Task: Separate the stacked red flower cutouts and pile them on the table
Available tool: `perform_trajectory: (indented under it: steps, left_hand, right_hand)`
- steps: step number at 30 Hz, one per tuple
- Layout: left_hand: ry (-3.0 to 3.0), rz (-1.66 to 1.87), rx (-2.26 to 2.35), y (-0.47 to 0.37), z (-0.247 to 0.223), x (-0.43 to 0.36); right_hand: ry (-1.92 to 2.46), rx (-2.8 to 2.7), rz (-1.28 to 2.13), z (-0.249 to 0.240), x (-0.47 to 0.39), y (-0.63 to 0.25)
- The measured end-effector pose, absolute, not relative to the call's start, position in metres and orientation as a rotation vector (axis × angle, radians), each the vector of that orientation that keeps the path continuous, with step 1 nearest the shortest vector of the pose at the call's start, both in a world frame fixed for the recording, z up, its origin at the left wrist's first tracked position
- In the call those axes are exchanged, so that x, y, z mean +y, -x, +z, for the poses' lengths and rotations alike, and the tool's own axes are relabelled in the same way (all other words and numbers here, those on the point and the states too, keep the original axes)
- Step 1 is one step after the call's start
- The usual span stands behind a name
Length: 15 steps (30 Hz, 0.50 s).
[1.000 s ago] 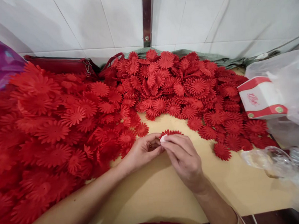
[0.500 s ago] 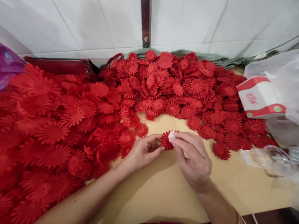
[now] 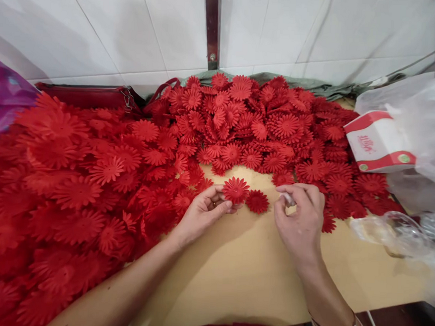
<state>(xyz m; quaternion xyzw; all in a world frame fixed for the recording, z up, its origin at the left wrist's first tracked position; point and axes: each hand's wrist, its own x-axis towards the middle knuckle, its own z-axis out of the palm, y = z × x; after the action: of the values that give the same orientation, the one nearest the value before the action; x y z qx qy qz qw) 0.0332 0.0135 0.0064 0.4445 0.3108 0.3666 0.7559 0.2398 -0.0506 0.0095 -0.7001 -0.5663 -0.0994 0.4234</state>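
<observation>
My left hand [image 3: 208, 208] pinches a red artificial flower [image 3: 235, 190] at its lower left edge, thumb on top and fingers underneath. The flower's petals face up toward me. Just right of it, a darker red flower [image 3: 257, 201] appears to rest on the table, close to the held one. To the right, my right hand [image 3: 299, 213] is closed in a pinch on a small white wad [image 3: 287, 199], perhaps tissue; the fingers partly hide it. A gap separates this hand from both flowers.
Red flowers [image 3: 70, 194] heap up across the left and the back of the tan table [image 3: 248, 276]. At right are a red-and-white box [image 3: 381, 142], clear plastic bags [image 3: 423, 130] and clear plastic pieces [image 3: 403, 231]. A red bag [image 3: 86, 96] lies against the tiled wall.
My right hand has drawn away to the right with the white wad, off the flower. The left hand's flower has shifted slightly up and left, and the darker flower now shows beside it.
</observation>
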Motion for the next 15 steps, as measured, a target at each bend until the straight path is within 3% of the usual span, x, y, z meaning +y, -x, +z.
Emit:
perform_trajectory:
  steps: [15]
  left_hand:
    - [-0.858, 0.818, 0.648, -0.028, 0.006, 0.014]
  right_hand:
    - [1.838, -1.569, -0.239, 0.004, -0.05, -0.242]
